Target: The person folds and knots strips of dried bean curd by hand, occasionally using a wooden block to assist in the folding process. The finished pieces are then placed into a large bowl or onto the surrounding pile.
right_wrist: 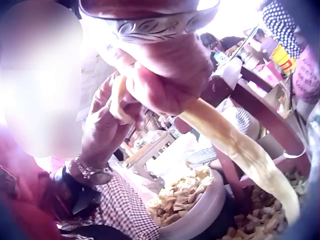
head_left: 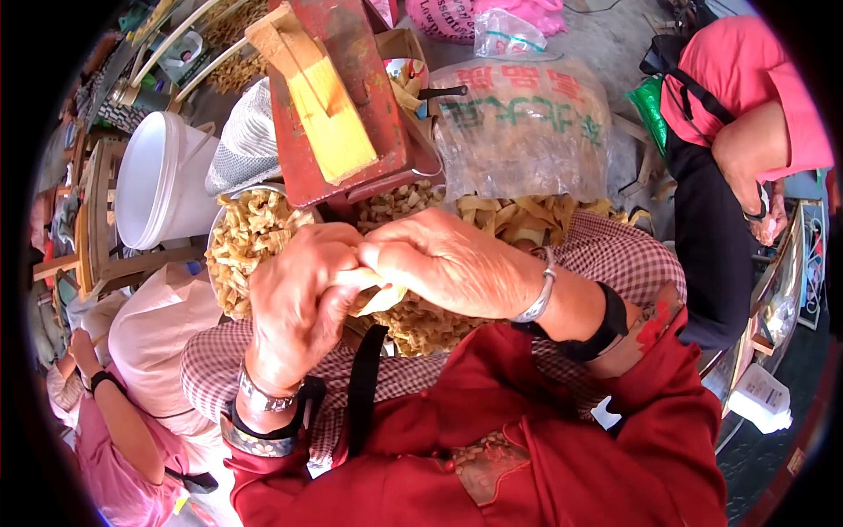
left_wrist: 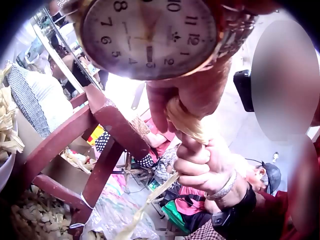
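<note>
A pale yellow strip is held between both hands above the lap in the head view. The left hand curls its fingers round one part of it, and the right hand pinches it close beside. In the left wrist view the strip is bunched between the left hand and the right hand, and a thin tail hangs below. The right wrist view shows a long, wide length of the strip trailing from under the right hand; the left hand is beside it.
A bowl of knotted pieces stands at the left, near a white bucket. Ahead are a red bench bearing a yellow wooden block and a clear printed bag. More strips lie beyond the right hand. People sit on both sides.
</note>
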Demonstrator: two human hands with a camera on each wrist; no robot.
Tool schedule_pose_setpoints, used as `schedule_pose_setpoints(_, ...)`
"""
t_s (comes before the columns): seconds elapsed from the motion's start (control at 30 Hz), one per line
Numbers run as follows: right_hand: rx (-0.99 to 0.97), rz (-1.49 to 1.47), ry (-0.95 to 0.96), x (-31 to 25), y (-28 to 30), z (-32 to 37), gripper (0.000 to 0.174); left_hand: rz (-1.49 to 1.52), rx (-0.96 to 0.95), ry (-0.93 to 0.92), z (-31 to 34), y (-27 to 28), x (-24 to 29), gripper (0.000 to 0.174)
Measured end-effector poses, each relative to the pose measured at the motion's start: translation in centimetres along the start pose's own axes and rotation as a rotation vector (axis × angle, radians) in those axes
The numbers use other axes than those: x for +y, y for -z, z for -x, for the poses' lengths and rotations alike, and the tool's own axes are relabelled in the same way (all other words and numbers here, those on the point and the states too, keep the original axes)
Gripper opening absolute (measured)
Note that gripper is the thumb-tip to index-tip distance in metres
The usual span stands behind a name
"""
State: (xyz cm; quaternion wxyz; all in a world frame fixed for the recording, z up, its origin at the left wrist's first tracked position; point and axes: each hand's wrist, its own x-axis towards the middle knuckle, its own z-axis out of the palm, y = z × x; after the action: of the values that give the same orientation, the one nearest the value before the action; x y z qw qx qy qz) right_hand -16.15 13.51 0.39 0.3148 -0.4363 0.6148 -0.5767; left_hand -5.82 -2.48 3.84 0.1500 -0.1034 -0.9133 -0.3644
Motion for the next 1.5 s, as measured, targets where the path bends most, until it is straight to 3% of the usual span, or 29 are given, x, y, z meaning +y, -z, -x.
schedule_pose_setpoints(0.07,0.007,0.000,-0.090,-1.2,0.5,0.0,0.036,0.177,0.001,0.252,1.1,-0.2,-0.3,0.012)
schedule_pose_setpoints(0.13,0.045,-0.018,0.040,-0.9,0.4,-0.1,0.031,0.861,0.111,0.539,0.7,-0.5,0.0,0.021)
schedule_pose_setpoints(0.17,0.082,-0.058,0.069,-1.2,0.1,-0.1,0.029,1.039,0.139,0.581,0.2,-0.2,0.5,0.028)
schedule_pose_setpoints(0.37,0.098,0.087,0.143,-1.1,0.3,-0.1,0.024,1.370,-0.007,0.429,0.4,0.0,-0.3,0.040)
schedule_pose_setpoints(0.47,-0.010,-0.131,-0.072,-1.6,1.0,0.3,0.024,1.147,-0.106,0.453,0.5,0.4,0.1,0.042)
schedule_pose_setpoints(0.5,-0.010,-0.052,-0.096,-1.2,1.1,0.4,0.025,1.043,-0.138,0.483,0.6,0.5,0.1,0.042)
schedule_pose_setpoints(0.6,0.033,-0.108,-0.150,-1.0,0.7,0.4,0.024,0.333,-0.074,0.162,0.3,-0.1,-0.4,0.040)
schedule_pose_setpoints(0.73,0.081,-0.255,-0.162,-0.9,-0.1,0.2,0.025,0.559,0.054,0.264,0.3,-1.0,-0.5,0.043)
schedule_pose_setpoints(0.8,0.120,-0.294,-0.178,-0.2,-0.3,0.4,0.035,0.872,-0.007,0.440,0.4,-0.8,-0.2,0.050)
schedule_pose_setpoints(0.83,0.076,-0.325,-0.223,0.4,0.0,0.6,0.054,0.973,-0.022,0.525,0.6,-0.9,-0.2,0.055)
schedule_pose_setpoints(0.93,0.179,-0.216,0.030,1.1,-0.6,0.4,0.053,1.168,-0.106,0.614,0.6,-0.5,-0.1,0.059)
schedule_pose_setpoints(0.97,0.058,-0.258,-0.110,0.7,0.2,0.8,0.056,1.187,-0.148,0.624,0.7,-0.4,0.0,0.059)
schedule_pose_setpoints(1.07,0.057,-0.031,0.009,0.8,0.1,1.1,0.057,1.272,-0.193,0.597,1.0,-0.8,-0.5,0.057)
schedule_pose_setpoints(1.13,0.041,-0.166,-0.015,1.4,0.8,1.3,0.042,1.402,-0.172,0.637,1.0,-0.9,-0.5,0.056)
schedule_pose_setpoints(1.27,0.125,0.104,0.004,2.4,2.8,2.5,0.033,1.550,-0.046,0.628,1.5,0.0,-1.4,0.050)
schedule_pose_setpoints(1.47,-0.128,0.160,-0.191,2.8,3.0,2.2,0.037,1.360,0.037,0.637,1.9,-0.2,-1.5,0.043)
schedule_pose_setpoints(1.5,-0.182,0.016,-0.438,1.3,2.5,2.0,0.038,1.310,0.052,0.648,1.7,-0.3,-1.3,0.044)
